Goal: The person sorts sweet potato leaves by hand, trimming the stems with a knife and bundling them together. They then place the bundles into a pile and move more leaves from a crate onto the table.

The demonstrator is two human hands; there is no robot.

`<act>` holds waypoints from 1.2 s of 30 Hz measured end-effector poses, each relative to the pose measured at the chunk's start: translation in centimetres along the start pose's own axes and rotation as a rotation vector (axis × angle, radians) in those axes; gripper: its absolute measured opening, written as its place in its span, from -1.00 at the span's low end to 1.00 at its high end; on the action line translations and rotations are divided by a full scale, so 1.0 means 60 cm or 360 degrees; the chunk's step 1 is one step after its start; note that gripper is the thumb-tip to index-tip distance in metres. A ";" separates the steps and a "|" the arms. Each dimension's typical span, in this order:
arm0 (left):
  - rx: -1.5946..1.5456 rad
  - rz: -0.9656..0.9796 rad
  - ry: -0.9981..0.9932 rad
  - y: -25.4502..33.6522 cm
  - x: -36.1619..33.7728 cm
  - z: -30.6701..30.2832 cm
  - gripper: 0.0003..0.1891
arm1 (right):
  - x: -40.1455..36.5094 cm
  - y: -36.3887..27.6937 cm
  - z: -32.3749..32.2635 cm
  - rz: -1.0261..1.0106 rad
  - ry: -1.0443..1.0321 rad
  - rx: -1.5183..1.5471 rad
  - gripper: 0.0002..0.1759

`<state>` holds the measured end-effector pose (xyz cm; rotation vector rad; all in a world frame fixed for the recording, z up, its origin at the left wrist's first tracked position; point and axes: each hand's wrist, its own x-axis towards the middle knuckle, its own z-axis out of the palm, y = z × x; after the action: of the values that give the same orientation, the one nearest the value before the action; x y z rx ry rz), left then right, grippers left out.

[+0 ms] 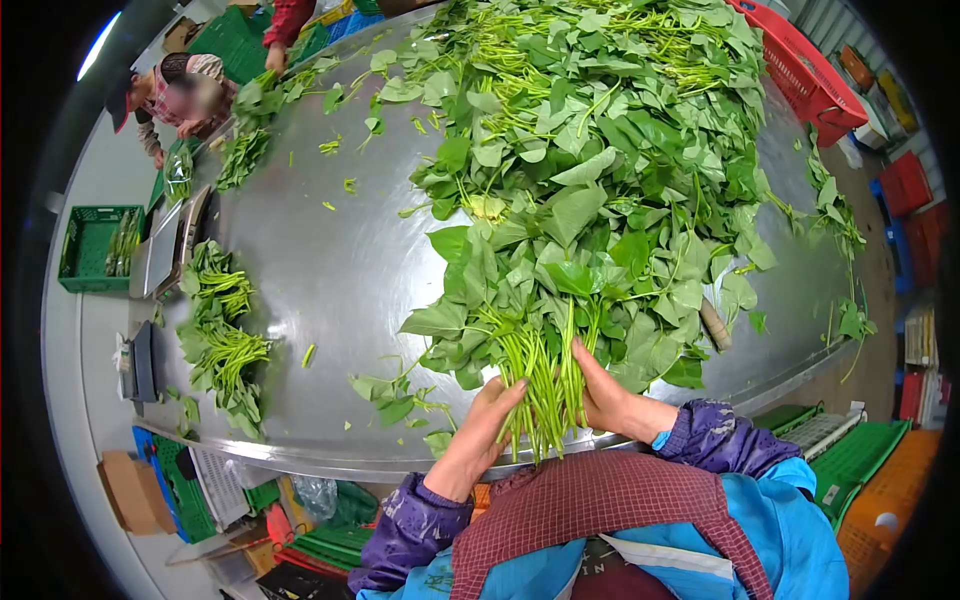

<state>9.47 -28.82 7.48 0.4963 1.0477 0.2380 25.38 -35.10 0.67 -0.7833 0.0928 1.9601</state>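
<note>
A bunch of sweet potato greens is held between my two hands at the near edge of the metal table. Its cut stems point toward me, and its broad leaves spread away over the pile. My left hand is closed on the left side of the stems, thumb along them. From the right, my right hand grips the same stems, its thumb pointing up; most of its fingers are hidden behind the bunch. Beyond lies a large heap of the same greens. A tan, rod-shaped piece sticks out of the leaves to the right.
Small bunches lie along the table's left side, near a scale and a green crate. A red crate stands at the far right. Another person is at the far left, and a red sleeve reaches in.
</note>
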 end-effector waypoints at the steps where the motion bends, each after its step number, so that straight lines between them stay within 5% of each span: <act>1: 0.0001 -0.0006 0.0000 -0.008 0.010 -0.001 -0.55 | -0.002 -0.001 0.001 -0.0028 -0.0007 0.0001 -0.35; 7: 0.0345 0.0345 -0.0147 -0.045 0.056 -0.002 -0.61 | -0.031 -0.006 0.030 -0.0303 0.0335 -0.0395 -0.44; 13: -0.0108 0.0077 -0.0257 -0.032 0.012 -0.003 -0.64 | -0.041 -0.010 0.037 -0.0515 0.0341 -0.0671 -0.48; 16: -0.0561 0.0062 -0.0293 -0.049 0.004 -0.013 -0.61 | -0.041 -0.010 0.036 -0.0753 0.0067 -0.1515 -0.40; 19: -0.0628 -0.0027 -0.0395 -0.066 0.032 -0.017 -0.60 | -0.013 -0.015 0.002 -0.0476 -0.0033 -0.1868 -0.37; 21: -0.0528 -0.0019 -0.0412 -0.066 0.039 -0.016 -0.60 | -0.020 -0.024 0.003 -0.0681 0.0078 -0.2073 -0.31; 23: -0.0441 -0.0052 -0.0635 -0.066 0.051 -0.022 -0.61 | -0.035 -0.060 0.016 0.0075 0.0169 -0.2346 -0.29; 27: -0.0566 -0.0050 -0.0622 -0.059 0.047 -0.012 -0.61 | -0.083 -0.094 0.051 -0.0324 0.0528 -0.2933 -0.43; 31: -0.0430 -0.0058 -0.0577 -0.056 0.038 -0.002 -0.65 | -0.076 -0.090 0.085 -0.1143 0.0950 -0.2735 -0.68; 36: -0.0358 0.0035 -0.0523 -0.050 0.025 0.005 -0.65 | -0.038 -0.081 0.058 -0.1448 0.0815 -0.2737 -0.80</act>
<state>10.32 -30.86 4.95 0.3295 0.6855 0.2792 28.40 -33.05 5.94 -1.8728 -1.5172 0.5294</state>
